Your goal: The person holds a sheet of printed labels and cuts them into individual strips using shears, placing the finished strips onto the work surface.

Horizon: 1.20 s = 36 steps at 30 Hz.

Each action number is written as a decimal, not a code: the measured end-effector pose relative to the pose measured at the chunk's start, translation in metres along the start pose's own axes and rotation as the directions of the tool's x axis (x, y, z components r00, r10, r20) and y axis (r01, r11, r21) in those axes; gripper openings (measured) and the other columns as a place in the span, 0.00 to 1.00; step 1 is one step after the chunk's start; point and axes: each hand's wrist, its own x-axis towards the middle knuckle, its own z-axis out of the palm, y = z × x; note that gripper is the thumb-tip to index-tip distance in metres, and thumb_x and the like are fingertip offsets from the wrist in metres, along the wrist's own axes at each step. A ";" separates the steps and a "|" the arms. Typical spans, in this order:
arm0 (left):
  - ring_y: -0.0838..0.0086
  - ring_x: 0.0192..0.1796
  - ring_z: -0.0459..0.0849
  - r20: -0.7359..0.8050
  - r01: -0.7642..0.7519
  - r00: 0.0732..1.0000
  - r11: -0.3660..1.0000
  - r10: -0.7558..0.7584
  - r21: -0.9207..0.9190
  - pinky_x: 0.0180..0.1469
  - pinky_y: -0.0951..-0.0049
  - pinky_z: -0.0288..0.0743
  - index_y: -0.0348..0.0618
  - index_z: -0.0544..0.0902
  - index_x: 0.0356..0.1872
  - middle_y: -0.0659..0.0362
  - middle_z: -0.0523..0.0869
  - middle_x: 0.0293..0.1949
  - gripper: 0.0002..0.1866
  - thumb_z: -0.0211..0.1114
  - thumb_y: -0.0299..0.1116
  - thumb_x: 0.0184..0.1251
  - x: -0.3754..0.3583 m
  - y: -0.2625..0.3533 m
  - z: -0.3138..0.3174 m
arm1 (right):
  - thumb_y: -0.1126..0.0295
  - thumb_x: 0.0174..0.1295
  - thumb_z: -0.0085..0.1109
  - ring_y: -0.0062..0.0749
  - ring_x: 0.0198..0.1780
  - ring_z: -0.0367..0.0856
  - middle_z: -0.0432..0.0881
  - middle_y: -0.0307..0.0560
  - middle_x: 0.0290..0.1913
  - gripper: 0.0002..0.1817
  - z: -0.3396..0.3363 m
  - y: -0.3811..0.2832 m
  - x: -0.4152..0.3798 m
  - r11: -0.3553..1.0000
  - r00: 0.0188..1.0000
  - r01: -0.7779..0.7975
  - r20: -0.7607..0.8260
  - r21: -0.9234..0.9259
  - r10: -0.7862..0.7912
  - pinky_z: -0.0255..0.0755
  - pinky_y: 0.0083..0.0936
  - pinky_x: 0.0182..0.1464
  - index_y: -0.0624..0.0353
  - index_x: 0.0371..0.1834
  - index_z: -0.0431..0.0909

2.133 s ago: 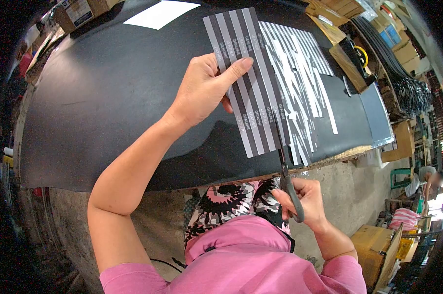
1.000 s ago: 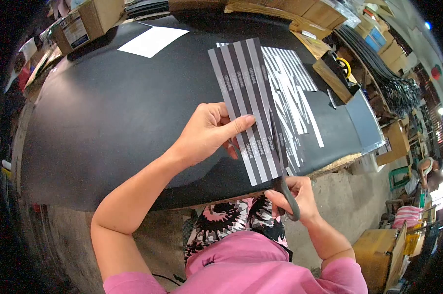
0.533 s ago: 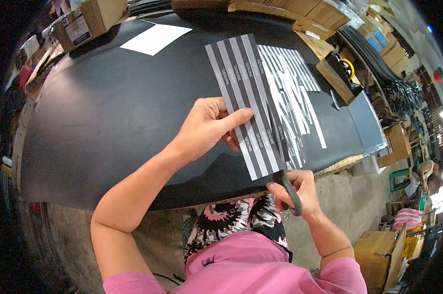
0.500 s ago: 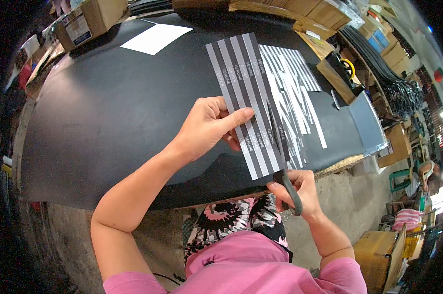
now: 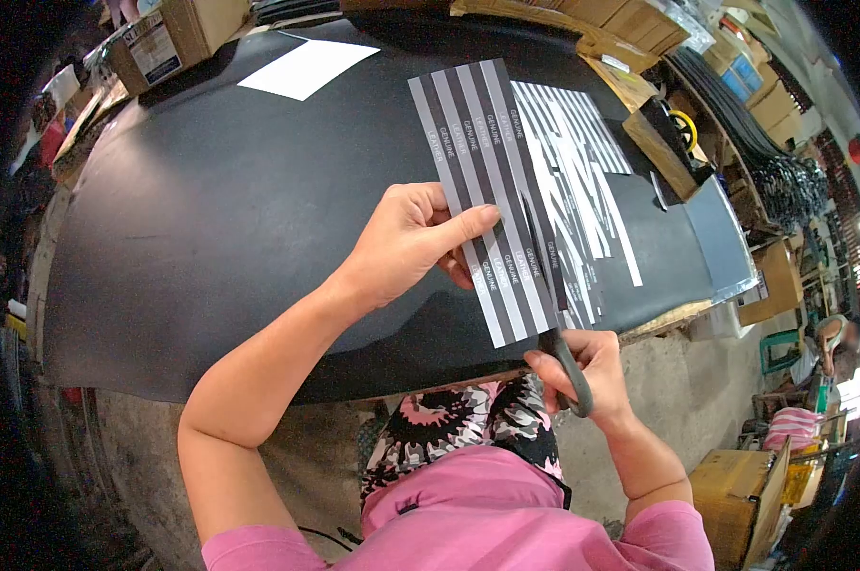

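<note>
My left hand (image 5: pixel 420 233) grips a striped sheet (image 5: pixel 477 162) printed "GENUINE LEATHER", thumb on top and fingers beneath. My right hand (image 5: pixel 592 376) is closed around the dark handles of scissors (image 5: pixel 573 371) at the sheet's lower right corner. The blades lie along the right-hand stripe, partly hidden by the sheet. Behind the sheet, to its right, loose cut strips (image 5: pixel 592 205) overlap one another on the black table surface (image 5: pixel 211 219), beside another striped sheet (image 5: pixel 596 128).
A white sheet (image 5: pixel 308 69) lies at the table's far side. Cardboard boxes (image 5: pixel 168 43) stand at the back left. At the right are a yellow tape roll (image 5: pixel 682 128), a grey sheet (image 5: pixel 715 233) and a black strip bundle (image 5: pixel 777 176). Another person (image 5: pixel 834 343) is at the far right.
The scissor blades look closer together along the stripe. The view has shifted slightly, and both hands keep their hold.
</note>
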 end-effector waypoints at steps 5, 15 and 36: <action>0.80 0.22 0.82 -0.033 0.005 0.999 1.000 -0.006 -0.019 0.23 0.80 0.77 0.35 0.81 0.36 0.58 0.84 0.27 0.14 0.62 0.39 0.64 0.000 -0.003 0.002 | 0.66 0.52 0.68 0.15 0.11 0.71 0.74 0.37 0.13 0.16 0.000 0.003 0.000 1.000 1.000 -0.007 -0.004 0.028 0.007 0.61 0.14 0.11 0.63 0.14 0.75; 0.79 0.23 0.83 -0.023 -0.002 1.000 1.000 0.001 -0.006 0.23 0.79 0.79 0.35 0.81 0.36 0.57 0.85 0.27 0.14 0.62 0.38 0.64 0.002 -0.006 0.000 | 0.72 0.54 0.63 0.19 0.11 0.72 0.74 0.39 0.11 0.13 0.002 -0.001 -0.001 0.999 0.999 -0.042 -0.010 -0.016 0.041 0.62 0.15 0.12 0.64 0.15 0.75; 0.79 0.22 0.83 -0.024 0.016 1.000 1.000 -0.016 0.003 0.22 0.81 0.78 0.34 0.81 0.35 0.57 0.85 0.27 0.14 0.63 0.38 0.63 0.003 -0.006 -0.001 | 0.65 0.54 0.66 0.17 0.10 0.71 0.72 0.37 0.10 0.18 0.000 0.002 0.001 0.999 0.999 -0.032 -0.005 0.015 0.032 0.61 0.15 0.10 0.63 0.13 0.74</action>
